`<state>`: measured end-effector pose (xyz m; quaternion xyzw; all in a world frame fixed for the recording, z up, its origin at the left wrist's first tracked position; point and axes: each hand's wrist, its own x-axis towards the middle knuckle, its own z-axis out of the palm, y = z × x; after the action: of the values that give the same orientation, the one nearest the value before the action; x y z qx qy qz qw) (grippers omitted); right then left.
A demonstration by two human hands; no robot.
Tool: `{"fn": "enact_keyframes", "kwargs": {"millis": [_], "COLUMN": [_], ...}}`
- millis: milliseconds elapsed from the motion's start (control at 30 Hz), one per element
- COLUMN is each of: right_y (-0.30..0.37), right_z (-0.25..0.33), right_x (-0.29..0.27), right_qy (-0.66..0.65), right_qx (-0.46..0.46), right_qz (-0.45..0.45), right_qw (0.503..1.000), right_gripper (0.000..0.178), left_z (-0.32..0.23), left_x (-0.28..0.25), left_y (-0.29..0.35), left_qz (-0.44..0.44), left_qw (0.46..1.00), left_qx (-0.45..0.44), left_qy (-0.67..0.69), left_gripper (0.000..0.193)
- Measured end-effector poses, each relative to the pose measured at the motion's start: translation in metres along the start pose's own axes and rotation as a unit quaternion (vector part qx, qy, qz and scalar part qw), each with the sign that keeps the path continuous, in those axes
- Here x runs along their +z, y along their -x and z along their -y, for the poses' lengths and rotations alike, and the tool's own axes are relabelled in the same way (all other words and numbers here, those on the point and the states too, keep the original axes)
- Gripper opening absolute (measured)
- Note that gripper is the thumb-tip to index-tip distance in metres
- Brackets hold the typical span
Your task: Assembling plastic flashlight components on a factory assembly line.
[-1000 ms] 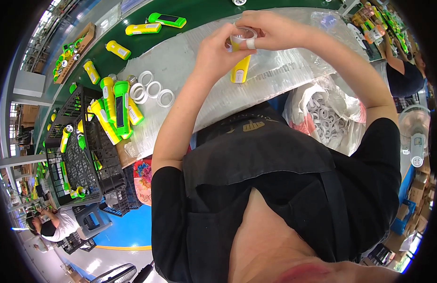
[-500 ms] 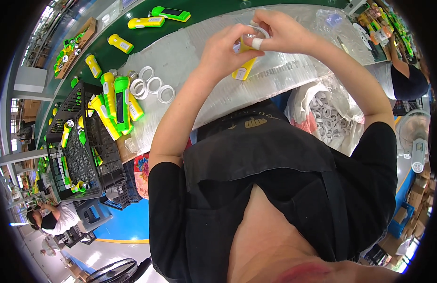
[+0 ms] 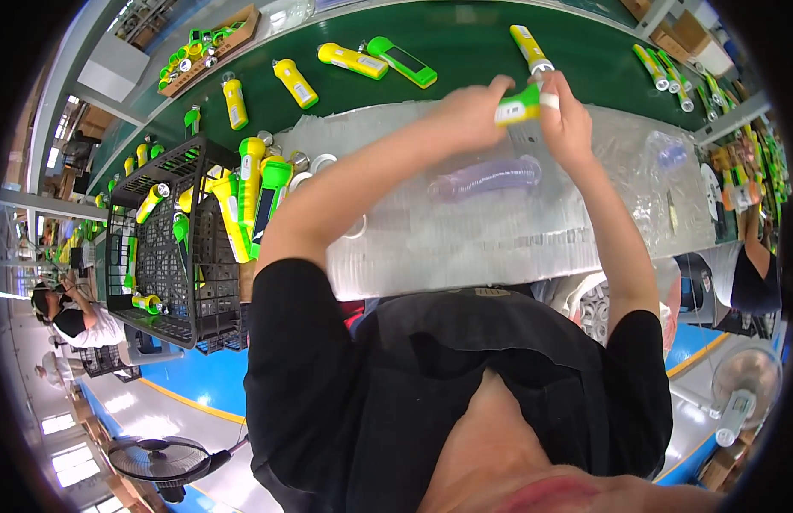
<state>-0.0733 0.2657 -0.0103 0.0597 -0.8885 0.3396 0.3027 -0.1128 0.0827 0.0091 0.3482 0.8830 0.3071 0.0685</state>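
Evidently the left hand is moving or out of focus, for its edges smear, yet its fingers are curled around a green-and-yellow flashlight, which lies over the far side of the table; the end in the palm is hidden. Right beside it is the right hand, white tape around one finger, its fingertips drawn narrow where the flashlight meets the silvery head of a yellow flashlight on the far green belt; whether they pinch either one, I cannot tell. Just nearer than the hands lies a clear purplish ribbed piece, its kind hard to make out. To the left, the left forearm covers part of some white rings and cuts across a cluster of flashlights beside a black crate. Near right, a white bag of rings is partly hidden by the right arm and the apron. At the far right, a co-worker's dark sleeve is cut off by the black rim.
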Motion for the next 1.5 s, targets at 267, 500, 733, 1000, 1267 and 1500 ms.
{"fn": "enact_keyframes", "kwargs": {"millis": [267, 500, 733, 1000, 1267, 1500], "right_y": [-0.102, -0.161, -0.164, -0.12, 0.066, 0.149], "right_z": [-0.173, -0.167, 0.002, 0.026, 0.098, 0.108], "right_x": [0.026, 0.058, 0.232, 0.158, 0.027, 0.019], "right_qy": [0.051, 0.311, 0.045, -0.158, -0.424, -0.54], "right_qx": [0.152, -0.056, -0.065, -0.002, 0.231, 0.258], "right_qz": [-0.169, -0.03, 0.342, 0.304, 0.369, 0.368], "right_qw": [0.972, 0.948, 0.936, 0.939, 0.794, 0.712], "right_gripper": [0.046, 0.049, 0.093, 0.073, 0.067, 0.049], "left_z": [0.169, 0.311, 0.306, 0.165, 0.017, 0.005], "left_x": [-0.064, -0.134, -0.129, -0.121, -0.018, 0.043], "left_y": [-0.092, -0.103, -0.103, -0.022, 0.111, 0.176], "left_qz": [-0.227, 0.081, 0.05, -0.221, -0.296, -0.228], "left_qw": [0.957, 0.987, 0.994, 0.958, 0.926, 0.944], "left_qx": [0.075, -0.137, -0.09, 0.095, 0.226, 0.214], "left_qy": [-0.165, -0.016, -0.035, 0.155, 0.053, 0.108], "left_gripper": [0.067, 0.057, 0.042, 0.03, 0.016, 0.037]}}
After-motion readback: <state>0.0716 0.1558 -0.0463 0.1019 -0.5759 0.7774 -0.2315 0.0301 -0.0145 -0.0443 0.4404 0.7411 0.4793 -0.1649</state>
